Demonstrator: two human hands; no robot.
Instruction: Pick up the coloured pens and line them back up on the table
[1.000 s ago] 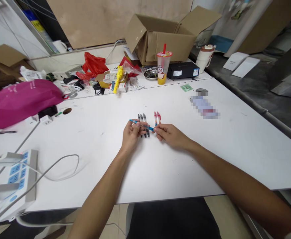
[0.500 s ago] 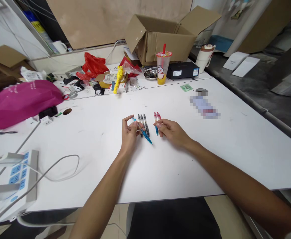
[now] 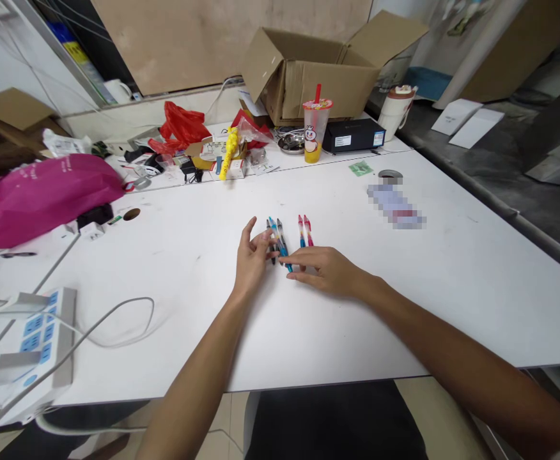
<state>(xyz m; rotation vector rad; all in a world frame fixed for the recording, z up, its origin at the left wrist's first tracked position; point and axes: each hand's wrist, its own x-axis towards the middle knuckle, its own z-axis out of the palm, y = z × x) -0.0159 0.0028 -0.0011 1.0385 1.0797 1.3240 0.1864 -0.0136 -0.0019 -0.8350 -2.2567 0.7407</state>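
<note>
A blue pen (image 3: pixel 279 241) lies in line with the black pens (image 3: pixel 281 233) in the middle of the white table (image 3: pixel 404 306). My left hand (image 3: pixel 252 260) has its fingertips curled onto the blue pen, with one finger raised apart. My right hand (image 3: pixel 326 269) lies low over the table with its fingers stretched out to the left, and a fingertip reaches the near end of the blue pen. Two red pens (image 3: pixel 305 231) lie side by side just right of the black ones, beyond my right hand.
A white power strip (image 3: pixel 31 342) with cables sits at the near left. A pink bag (image 3: pixel 40 195) lies at the left. At the back stand an open cardboard box (image 3: pixel 309 70), a drink cup with a red straw (image 3: pixel 314 128), a black box (image 3: pixel 351 135) and assorted clutter.
The blue pen swung from crosswise between both hands to lying in line with the black pens. My right hand let go of it and flattened its fingers.
</note>
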